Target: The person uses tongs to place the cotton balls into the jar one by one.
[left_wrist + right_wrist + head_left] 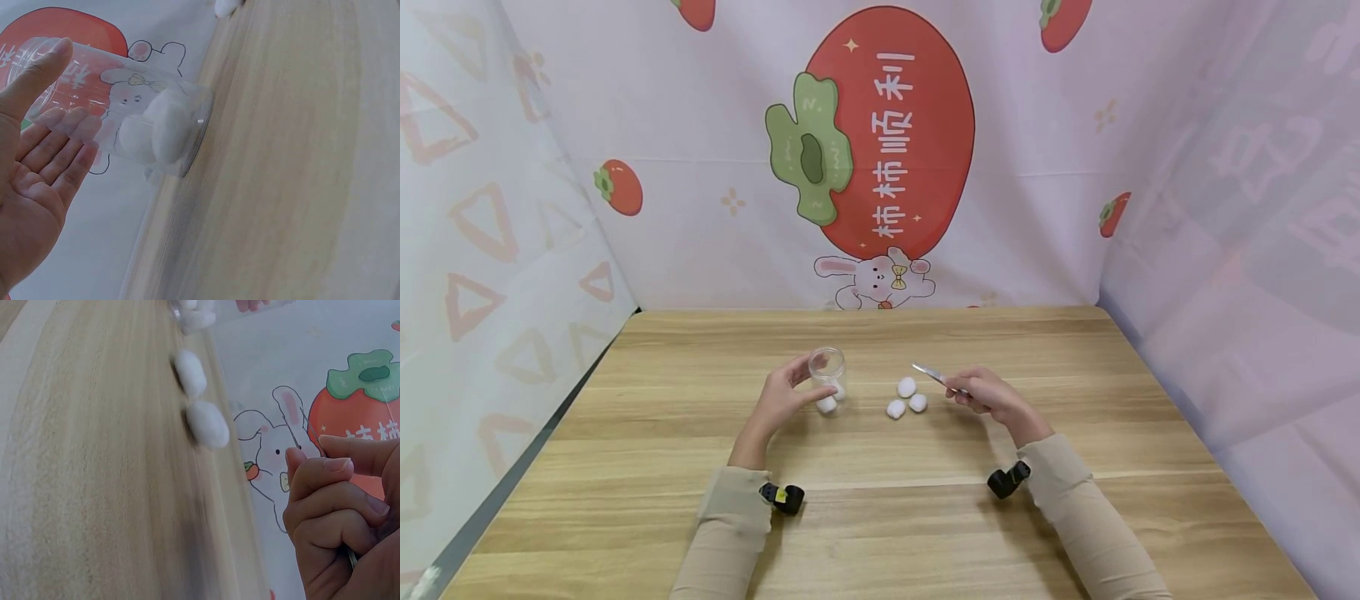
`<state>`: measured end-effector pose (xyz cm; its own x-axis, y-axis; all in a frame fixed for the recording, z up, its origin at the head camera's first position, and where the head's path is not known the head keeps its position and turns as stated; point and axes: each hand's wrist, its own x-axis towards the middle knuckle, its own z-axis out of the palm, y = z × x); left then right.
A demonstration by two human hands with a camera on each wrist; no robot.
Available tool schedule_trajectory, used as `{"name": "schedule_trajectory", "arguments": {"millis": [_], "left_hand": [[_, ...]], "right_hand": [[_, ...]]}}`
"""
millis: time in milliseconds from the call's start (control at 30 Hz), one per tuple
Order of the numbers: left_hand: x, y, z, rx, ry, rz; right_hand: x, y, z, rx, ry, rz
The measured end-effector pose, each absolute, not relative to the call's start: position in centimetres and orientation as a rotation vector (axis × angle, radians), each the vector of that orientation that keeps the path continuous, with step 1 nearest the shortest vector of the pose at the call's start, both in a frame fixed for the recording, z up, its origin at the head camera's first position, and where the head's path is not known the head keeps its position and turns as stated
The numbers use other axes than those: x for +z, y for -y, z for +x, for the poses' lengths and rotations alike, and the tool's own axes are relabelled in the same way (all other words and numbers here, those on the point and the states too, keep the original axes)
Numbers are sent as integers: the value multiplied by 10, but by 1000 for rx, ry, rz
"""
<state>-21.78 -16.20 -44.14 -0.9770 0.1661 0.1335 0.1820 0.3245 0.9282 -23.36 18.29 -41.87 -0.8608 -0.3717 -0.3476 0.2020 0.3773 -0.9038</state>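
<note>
My left hand (777,402) grips a clear jar (839,373) that stands upright on the table, thumb on one side and fingers on the other. White cotton balls (170,128) lie at the bottom of the jar. To the right of it, three cotton balls (907,387) sit close together on the wood. My right hand (988,393) pinches a pair of metal tweezers (929,372). Their tips point left, above and to the right of the loose balls, with a gap between the two arms in the right wrist view and nothing held there.
The wooden table (880,517) ends at the back against a printed cloth (700,233) with persimmons and a rabbit. Cloth also hangs on the left and right sides. Small black cameras (788,500) are strapped to both wrists.
</note>
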Motion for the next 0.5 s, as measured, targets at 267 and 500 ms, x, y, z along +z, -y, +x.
{"name": "schedule_trajectory", "arguments": {"millis": [267, 500], "left_hand": [[-442, 162, -218, -1794, 2547, -336], [-442, 162, -219, -1793, 2542, -332]], "right_hand": [[-430, -188, -235, -1433, -2198, -95], [-436, -189, -235, -1411, -2196, -86]]}}
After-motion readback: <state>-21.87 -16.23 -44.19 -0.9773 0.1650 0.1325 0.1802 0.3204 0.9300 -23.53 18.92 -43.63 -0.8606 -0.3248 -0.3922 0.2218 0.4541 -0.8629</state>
